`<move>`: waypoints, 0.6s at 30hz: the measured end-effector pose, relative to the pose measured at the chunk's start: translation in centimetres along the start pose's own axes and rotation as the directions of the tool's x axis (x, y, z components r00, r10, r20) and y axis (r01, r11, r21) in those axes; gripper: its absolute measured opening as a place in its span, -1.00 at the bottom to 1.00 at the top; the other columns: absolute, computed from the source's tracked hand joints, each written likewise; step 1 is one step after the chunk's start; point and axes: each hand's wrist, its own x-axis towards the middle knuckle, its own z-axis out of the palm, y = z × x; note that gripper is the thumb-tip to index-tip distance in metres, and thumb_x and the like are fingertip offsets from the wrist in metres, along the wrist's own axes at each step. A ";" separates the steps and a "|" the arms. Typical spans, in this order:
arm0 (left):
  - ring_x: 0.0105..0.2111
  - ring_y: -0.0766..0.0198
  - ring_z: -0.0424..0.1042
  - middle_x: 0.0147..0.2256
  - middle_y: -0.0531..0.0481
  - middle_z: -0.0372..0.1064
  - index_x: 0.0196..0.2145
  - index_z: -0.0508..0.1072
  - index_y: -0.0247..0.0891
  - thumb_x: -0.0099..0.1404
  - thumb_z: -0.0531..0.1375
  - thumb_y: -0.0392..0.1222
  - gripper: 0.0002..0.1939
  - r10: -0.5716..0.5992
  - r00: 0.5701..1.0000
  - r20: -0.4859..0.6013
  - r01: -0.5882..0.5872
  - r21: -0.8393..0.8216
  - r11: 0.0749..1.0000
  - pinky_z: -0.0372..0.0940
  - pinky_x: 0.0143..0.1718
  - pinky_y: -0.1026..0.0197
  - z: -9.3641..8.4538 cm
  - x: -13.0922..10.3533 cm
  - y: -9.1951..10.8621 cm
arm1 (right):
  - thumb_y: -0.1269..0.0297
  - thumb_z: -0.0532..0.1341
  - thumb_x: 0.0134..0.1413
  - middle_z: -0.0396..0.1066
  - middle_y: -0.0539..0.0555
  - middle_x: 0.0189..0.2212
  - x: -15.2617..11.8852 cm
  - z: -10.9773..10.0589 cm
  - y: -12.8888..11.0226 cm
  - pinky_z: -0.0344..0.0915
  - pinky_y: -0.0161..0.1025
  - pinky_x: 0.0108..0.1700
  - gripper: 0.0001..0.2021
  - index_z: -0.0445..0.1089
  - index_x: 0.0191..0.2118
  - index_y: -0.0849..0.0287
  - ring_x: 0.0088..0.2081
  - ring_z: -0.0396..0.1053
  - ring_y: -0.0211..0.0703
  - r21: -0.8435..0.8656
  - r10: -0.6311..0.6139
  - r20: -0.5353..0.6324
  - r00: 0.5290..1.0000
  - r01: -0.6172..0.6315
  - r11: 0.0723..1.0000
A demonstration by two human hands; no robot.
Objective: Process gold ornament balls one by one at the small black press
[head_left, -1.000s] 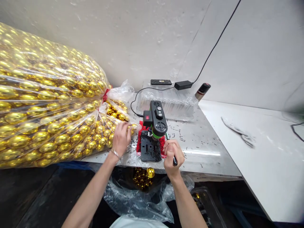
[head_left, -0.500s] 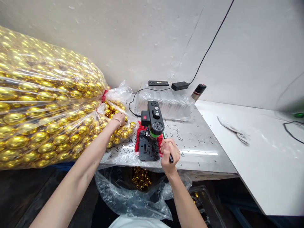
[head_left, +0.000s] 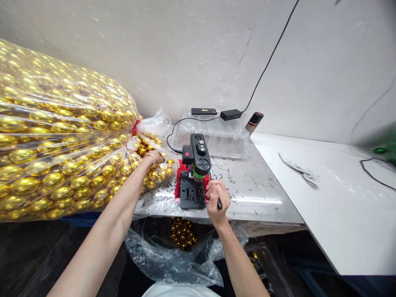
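Observation:
My right hand (head_left: 218, 199) is wrapped round the black-tipped lever handle (head_left: 219, 204) of a small black bench press (head_left: 201, 154). The press has a green ring under its head and stands on a slotted black base plate (head_left: 189, 202). My left hand (head_left: 156, 156) reaches into the open mouth of a small clear bag of shiny gold balls (head_left: 154, 177). Its fingers point down among the balls and are mostly hidden, so I cannot see whether they hold one. Nothing shows clearly on the plate beneath the press head.
Large clear sacks of gold balls (head_left: 62, 136) fill the left. Behind the press are a plastic tray (head_left: 216, 142), a power adapter (head_left: 231, 114) and a spray can (head_left: 254, 123). Black bits litter the metal table (head_left: 256, 181). Gold balls (head_left: 182, 233) lie in a plastic-lined container below its edge.
The view has shifted slightly. My left hand stays at the bag and has dipped a little lower among the balls. My right hand keeps its hold on the lever.

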 end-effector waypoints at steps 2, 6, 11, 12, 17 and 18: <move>-0.23 -0.07 0.47 -0.39 -0.20 0.52 -0.51 0.52 -0.30 -0.17 0.32 -0.26 -0.84 -0.036 0.999 0.038 0.034 0.058 0.998 0.31 -0.18 0.08 -0.3 -0.3 0.1 | 0.49 -0.03 0.20 0.22 0.00 -0.52 -0.1 0.0 0.1 0.18 -0.27 -0.41 -0.72 0.16 -0.54 0.15 -0.43 0.25 -0.26 0.007 -0.004 0.003 1.000 0.004 1.000; -0.14 -0.09 0.46 -0.27 -0.26 0.52 -0.42 0.54 -0.33 -0.12 0.31 -0.28 -0.79 -0.067 0.997 0.034 0.062 0.137 0.989 0.29 -0.12 0.09 -0.7 -1.2 0.9 | 0.50 -0.03 0.19 0.23 0.00 -0.51 -0.1 -0.1 0.2 0.18 -0.27 -0.41 -0.73 0.17 -0.52 0.16 -0.43 0.25 -0.27 0.006 -0.016 0.009 1.000 0.016 1.000; -0.07 -0.11 0.43 -0.19 -0.27 0.50 -0.24 0.51 -0.41 0.03 0.30 -0.15 -0.66 -0.055 0.992 -0.112 0.069 0.118 0.991 0.28 -0.08 0.08 -1.8 -3.2 1.6 | 0.49 -0.04 0.19 0.23 0.01 -0.52 -0.2 -0.1 0.2 0.19 -0.26 -0.42 -0.72 0.17 -0.54 0.15 -0.43 0.26 -0.25 -0.023 -0.013 0.022 1.000 0.013 1.000; -0.08 -0.10 0.43 -0.18 -0.26 0.49 -0.19 0.50 -0.41 0.04 0.30 -0.11 -0.61 -0.052 0.987 -0.154 0.066 0.083 0.994 0.29 -0.09 0.09 -2.2 -3.8 1.6 | 0.49 -0.04 0.19 0.23 0.00 -0.53 -0.2 -0.2 0.2 0.19 -0.26 -0.42 -0.71 0.17 -0.54 0.15 -0.43 0.26 -0.25 -0.023 -0.014 0.022 1.000 0.015 1.000; -0.23 0.12 0.47 -0.22 -0.12 0.50 -0.12 0.46 -0.36 0.03 0.30 0.09 -0.46 -0.061 0.982 -0.181 -0.070 -0.639 0.766 0.35 -0.33 0.23 -3.8 -8.3 1.2 | 0.50 -0.04 0.18 0.21 -0.01 -0.57 -0.1 -0.2 0.2 0.19 -0.25 -0.41 -0.71 0.16 -0.55 0.14 -0.42 0.28 -0.23 -0.018 -0.027 0.015 1.000 0.027 0.999; -0.23 0.15 0.47 -0.21 -0.10 0.49 -0.15 0.48 -0.34 0.03 0.31 0.11 -0.47 -0.056 0.988 -0.146 -0.077 -0.764 0.641 0.36 -0.37 0.26 -3.8 -9.5 1.2 | 0.49 -0.04 0.18 0.21 -0.02 -0.58 -0.1 -0.1 0.2 0.19 -0.25 -0.41 -0.70 0.16 -0.55 0.14 -0.42 0.28 -0.22 -0.020 -0.028 0.010 1.000 0.028 0.999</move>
